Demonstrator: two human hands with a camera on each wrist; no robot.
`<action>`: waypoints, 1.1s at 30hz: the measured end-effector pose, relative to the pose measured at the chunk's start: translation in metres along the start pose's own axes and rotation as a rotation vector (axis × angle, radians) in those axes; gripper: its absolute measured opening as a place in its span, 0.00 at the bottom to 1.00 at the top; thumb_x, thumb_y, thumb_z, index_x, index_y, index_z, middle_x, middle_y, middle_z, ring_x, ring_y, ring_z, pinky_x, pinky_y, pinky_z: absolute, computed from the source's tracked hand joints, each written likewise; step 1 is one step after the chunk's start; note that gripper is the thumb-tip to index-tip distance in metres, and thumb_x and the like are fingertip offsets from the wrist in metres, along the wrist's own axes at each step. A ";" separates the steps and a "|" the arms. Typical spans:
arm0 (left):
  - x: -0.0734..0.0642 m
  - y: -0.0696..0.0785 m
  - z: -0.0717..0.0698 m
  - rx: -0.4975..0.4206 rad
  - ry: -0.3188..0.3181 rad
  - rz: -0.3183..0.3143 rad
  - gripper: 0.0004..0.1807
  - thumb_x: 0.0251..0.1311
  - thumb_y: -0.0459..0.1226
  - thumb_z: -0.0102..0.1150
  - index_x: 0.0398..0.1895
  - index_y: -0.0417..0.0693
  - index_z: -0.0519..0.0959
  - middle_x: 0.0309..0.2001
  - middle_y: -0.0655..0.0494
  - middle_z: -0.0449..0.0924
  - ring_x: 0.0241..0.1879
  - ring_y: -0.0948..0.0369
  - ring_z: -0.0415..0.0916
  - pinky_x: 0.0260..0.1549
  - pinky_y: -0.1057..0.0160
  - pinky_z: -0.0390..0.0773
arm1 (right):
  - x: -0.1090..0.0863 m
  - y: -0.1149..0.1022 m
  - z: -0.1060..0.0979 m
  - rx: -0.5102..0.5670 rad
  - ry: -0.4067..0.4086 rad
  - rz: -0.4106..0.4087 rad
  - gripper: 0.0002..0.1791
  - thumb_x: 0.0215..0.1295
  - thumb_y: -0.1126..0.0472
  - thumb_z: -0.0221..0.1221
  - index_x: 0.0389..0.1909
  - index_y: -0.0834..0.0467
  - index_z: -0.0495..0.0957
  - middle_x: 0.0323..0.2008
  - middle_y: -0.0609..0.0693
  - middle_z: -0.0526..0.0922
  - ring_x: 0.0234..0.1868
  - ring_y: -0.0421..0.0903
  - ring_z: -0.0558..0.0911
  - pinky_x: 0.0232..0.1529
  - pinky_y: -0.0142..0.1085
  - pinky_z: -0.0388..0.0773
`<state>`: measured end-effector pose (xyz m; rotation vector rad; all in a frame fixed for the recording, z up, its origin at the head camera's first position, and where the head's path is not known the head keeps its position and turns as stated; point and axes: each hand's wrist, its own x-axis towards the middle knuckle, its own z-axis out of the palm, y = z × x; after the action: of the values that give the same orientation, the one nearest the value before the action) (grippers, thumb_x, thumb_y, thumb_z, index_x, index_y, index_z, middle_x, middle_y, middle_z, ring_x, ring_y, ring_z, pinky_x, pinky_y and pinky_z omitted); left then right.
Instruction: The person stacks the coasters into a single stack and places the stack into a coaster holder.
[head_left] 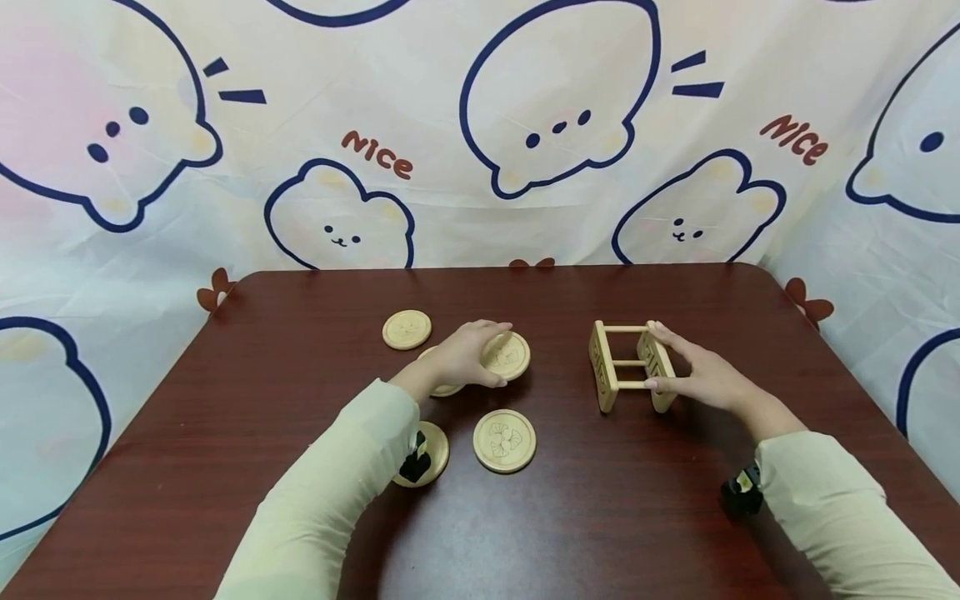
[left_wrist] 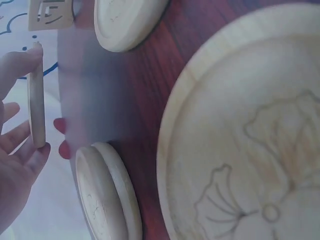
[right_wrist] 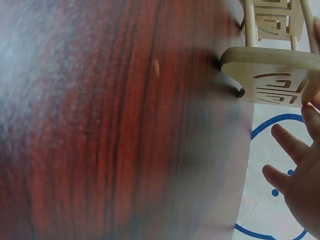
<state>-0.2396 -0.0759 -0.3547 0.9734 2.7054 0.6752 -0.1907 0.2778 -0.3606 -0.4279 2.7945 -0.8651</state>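
Observation:
My left hand holds a round wooden coaster by its rim, thumb on the near side and fingers on the far side. In the left wrist view this coaster shows edge-on, raised off the table. Under the hand, another coaster is partly hidden. A coaster with a carved leaf design lies in front, and one shows below the left wrist. My right hand grips the right side panel of a small wooden rack, whose slatted frame stands upright. That panel has cut-out slots.
One more coaster lies farther back on the left. Everything rests on a dark red-brown table. Behind its far edge hangs a pale cloth with cartoon bears.

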 end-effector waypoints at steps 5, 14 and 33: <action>-0.008 -0.004 -0.001 -0.012 0.026 0.016 0.45 0.38 0.45 0.66 0.63 0.48 0.57 0.58 0.50 0.60 0.58 0.52 0.54 0.54 0.55 0.56 | -0.001 -0.002 -0.001 -0.009 0.007 -0.003 0.48 0.50 0.42 0.57 0.66 0.52 0.43 0.65 0.56 0.44 0.61 0.61 0.49 0.52 0.59 0.49; -0.021 -0.018 -0.002 0.004 0.073 0.019 0.45 0.37 0.46 0.66 0.62 0.46 0.58 0.57 0.48 0.60 0.57 0.52 0.55 0.54 0.54 0.56 | -0.002 -0.006 -0.002 -0.002 0.006 -0.015 0.47 0.50 0.43 0.58 0.66 0.53 0.43 0.65 0.55 0.43 0.62 0.60 0.48 0.51 0.59 0.49; -0.043 -0.044 -0.002 -0.039 0.144 0.011 0.43 0.37 0.41 0.66 0.60 0.37 0.60 0.55 0.42 0.62 0.55 0.50 0.58 0.52 0.53 0.58 | 0.000 0.002 0.001 0.001 0.009 -0.019 0.47 0.50 0.42 0.57 0.66 0.51 0.43 0.66 0.53 0.43 0.62 0.59 0.48 0.52 0.59 0.49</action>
<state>-0.2316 -0.1346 -0.3728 0.9662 2.7998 0.8267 -0.1913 0.2787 -0.3629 -0.4515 2.8028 -0.8747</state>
